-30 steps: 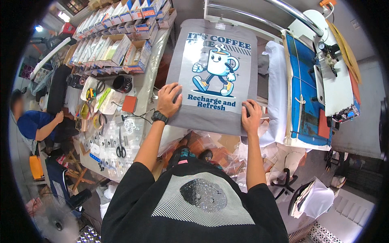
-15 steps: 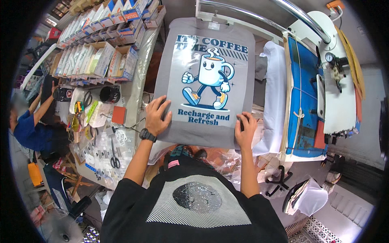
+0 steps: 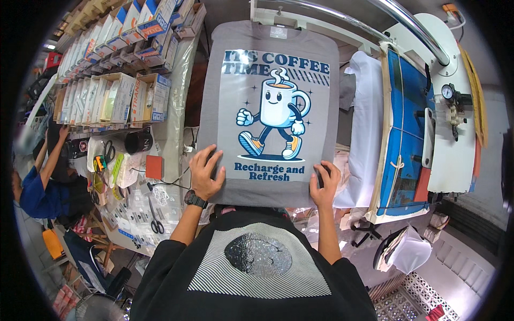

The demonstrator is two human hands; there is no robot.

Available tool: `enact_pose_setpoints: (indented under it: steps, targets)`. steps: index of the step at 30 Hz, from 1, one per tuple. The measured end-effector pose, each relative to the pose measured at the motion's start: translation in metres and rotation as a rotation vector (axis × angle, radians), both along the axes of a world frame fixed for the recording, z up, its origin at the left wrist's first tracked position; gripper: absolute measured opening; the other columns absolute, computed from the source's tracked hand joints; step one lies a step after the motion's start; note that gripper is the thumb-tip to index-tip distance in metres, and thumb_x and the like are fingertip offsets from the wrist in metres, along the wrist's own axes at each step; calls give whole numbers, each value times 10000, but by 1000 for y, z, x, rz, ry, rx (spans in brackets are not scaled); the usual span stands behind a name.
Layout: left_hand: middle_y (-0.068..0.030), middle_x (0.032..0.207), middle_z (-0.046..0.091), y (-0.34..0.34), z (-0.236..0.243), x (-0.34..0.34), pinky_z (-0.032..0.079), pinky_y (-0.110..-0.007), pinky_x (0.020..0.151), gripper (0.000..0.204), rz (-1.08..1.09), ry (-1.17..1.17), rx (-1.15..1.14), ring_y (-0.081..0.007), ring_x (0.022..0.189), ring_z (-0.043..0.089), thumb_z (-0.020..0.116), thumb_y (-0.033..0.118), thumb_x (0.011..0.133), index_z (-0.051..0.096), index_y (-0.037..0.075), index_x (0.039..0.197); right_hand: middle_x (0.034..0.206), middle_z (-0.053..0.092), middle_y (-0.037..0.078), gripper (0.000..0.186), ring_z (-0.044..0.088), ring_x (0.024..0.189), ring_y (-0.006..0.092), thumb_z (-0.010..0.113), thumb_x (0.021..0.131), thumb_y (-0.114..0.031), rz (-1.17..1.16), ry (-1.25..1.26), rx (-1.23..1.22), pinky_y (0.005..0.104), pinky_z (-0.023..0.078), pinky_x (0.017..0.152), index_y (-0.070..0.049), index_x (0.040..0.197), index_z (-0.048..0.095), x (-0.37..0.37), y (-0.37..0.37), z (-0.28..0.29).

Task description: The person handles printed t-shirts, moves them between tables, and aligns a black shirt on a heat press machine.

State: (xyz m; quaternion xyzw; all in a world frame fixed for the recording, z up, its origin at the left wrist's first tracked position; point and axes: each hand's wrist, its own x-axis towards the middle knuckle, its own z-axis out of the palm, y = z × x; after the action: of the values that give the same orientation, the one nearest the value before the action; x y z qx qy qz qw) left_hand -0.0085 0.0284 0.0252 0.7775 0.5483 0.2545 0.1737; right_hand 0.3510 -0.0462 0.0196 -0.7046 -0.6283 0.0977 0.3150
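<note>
A grey T-shirt (image 3: 212, 107) lies spread flat in front of me, its neckline away from me. On its front sits a clear film sheet with a large print (image 3: 277, 104): a walking cartoon coffee mug with blue lettering above and below. My left hand (image 3: 206, 174), a dark watch (image 3: 195, 199) on its wrist, rests at the lower left edge of the shirt with fingers spread. At the lower right edge, my right hand (image 3: 324, 184) touches the shirt, fingers apart and slightly bent. Neither hand grips anything I can see.
To the right stand a blue padded board (image 3: 399, 134) tied with string and a white machine with a pressure gauge (image 3: 448, 92). Left, a table holds boxes of packets (image 3: 118, 96), scissors (image 3: 155, 216) and a red square (image 3: 154, 167). A person in blue (image 3: 40, 190) works far left.
My view has shifted, so the shirt and both hands sit lower in the picture. Relative to the shirt, the hands have hardly moved. At far left, the other person's arms have moved slightly.
</note>
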Motion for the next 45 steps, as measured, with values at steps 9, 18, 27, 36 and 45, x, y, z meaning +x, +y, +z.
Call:
enact_pose_setpoints:
  steps: [9,18,27,36,45]
  targets:
    - [-99,1325,542,-5,-3,1,345,-455,1017,452,3,19,62,-303,1215,484,667,205,771,629,101,1209,1177,578,106,299,497,1129,313,693,732,-117,27,-28,43,435,348,996,-100,1030,683,1,-3,0]
    - [-87,1318,545,-10,-4,3,342,-465,1028,424,17,43,138,-306,1229,476,659,190,788,624,105,1202,1176,571,85,299,493,1141,308,701,740,-139,49,-31,97,449,333,1011,-115,1036,673,2,-7,-8]
    - [-87,1308,538,-16,-9,4,343,-455,1025,419,14,40,195,-296,1219,474,657,201,793,617,101,1198,1165,575,72,290,509,1134,293,699,744,-168,49,-2,122,442,338,997,-124,1031,676,6,-9,-10]
    - [-85,1293,543,-18,-13,3,333,-455,1033,402,14,34,209,-289,1221,470,658,209,793,621,100,1178,1140,585,68,276,514,1119,280,698,752,-174,60,11,122,427,339,992,-120,1023,682,7,-10,-9]
    - [-91,1292,543,-17,-13,2,332,-461,1037,405,7,41,215,-292,1222,468,659,212,793,623,100,1181,1151,582,71,275,508,1131,277,700,757,-178,65,30,118,423,331,991,-113,1024,685,8,-9,-11]
